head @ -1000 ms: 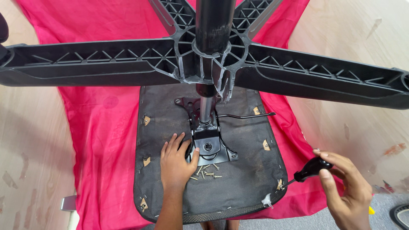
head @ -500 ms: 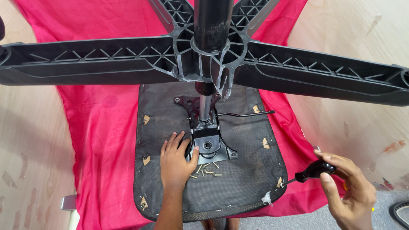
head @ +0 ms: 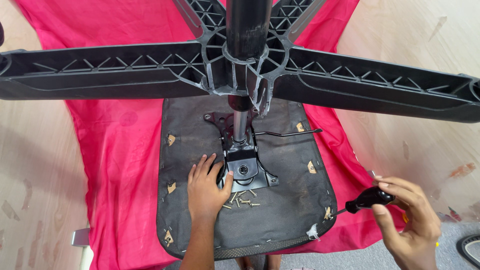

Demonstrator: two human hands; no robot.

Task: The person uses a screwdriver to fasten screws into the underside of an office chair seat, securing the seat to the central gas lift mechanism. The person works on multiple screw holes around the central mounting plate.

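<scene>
On red cloth (head: 125, 145): upturned chair seat (head: 290, 200), star base (head: 150, 70) overhead. Left hand (head: 205, 190) flat, fingers spread, on seat beside black metal mounting plate (head: 245, 167) — thumb touching plate. Loose screws (head: 240, 199) just beside thumb. Right hand (head: 407, 222) closed round black screwdriver handle (head: 367, 198) — off seat's right corner.

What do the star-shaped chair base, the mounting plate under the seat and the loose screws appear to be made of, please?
Star-shaped base: likely moulded black plastic, matte, with ribbed webbing inside the legs. Mounting plate: seemingly pressed metal, glossy black paint, by the left hand. Loose screws: metal, brassy-yellow sheen.
</scene>
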